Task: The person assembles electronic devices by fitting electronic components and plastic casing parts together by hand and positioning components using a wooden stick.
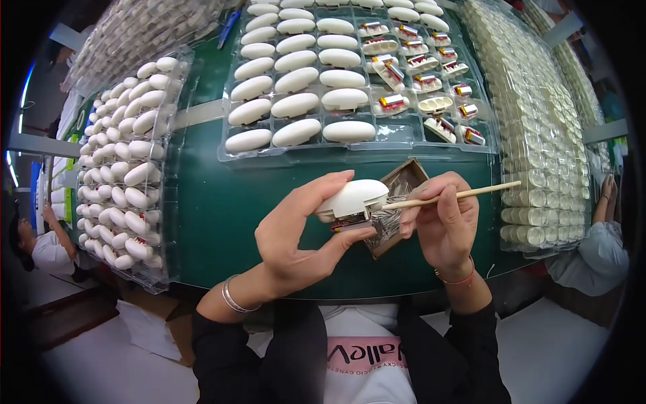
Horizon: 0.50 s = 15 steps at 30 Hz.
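My left hand point(296, 236) grips a white oval plastic housing point(354, 195) between thumb and fingers. Its lower side stands open, with dark and reddish inner parts showing near my thumb. In my right hand point(449, 219) is a thin wooden stick point(488, 190), pinched like a pen. The stick's left tip points at the housing's right end; whether it touches I cannot tell. Below and behind the housing lies a small brown box point(418, 170) of silvery metal pins point(390, 227), partly covered by my hands.
Ahead lies a clear compartment tray point(397, 130) of white oval housings, some open with red-and-silver batteries. Loaded trays point(128, 168) rise on the left, stacked clear trays point(538, 135) on the right. A blue tool point(229, 29) lies far back. People sit at both sides.
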Tool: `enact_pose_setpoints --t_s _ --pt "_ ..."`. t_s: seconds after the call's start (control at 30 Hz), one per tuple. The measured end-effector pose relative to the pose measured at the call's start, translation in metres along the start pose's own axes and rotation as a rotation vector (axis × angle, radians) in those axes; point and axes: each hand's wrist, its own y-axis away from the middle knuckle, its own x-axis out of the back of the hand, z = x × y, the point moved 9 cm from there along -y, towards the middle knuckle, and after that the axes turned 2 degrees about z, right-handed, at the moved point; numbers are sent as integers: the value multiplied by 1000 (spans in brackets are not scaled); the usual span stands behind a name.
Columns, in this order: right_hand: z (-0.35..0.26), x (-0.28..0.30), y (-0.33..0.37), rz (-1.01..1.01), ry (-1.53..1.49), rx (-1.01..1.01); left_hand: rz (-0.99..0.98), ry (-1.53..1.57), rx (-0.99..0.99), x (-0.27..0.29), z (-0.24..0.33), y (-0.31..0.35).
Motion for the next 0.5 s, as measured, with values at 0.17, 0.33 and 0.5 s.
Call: enact_pose_setpoints --t_s 0.17,0.33,0.5 --pt "1 3 9 -2 8 7 -89 35 -1 -11 -1 11" --pt "-3 0 13 -43 -26 13 -52 64 29 -11 -1 14" --pt "-8 -1 13 -32 -2 47 -42 91 81 -9 -3 16"
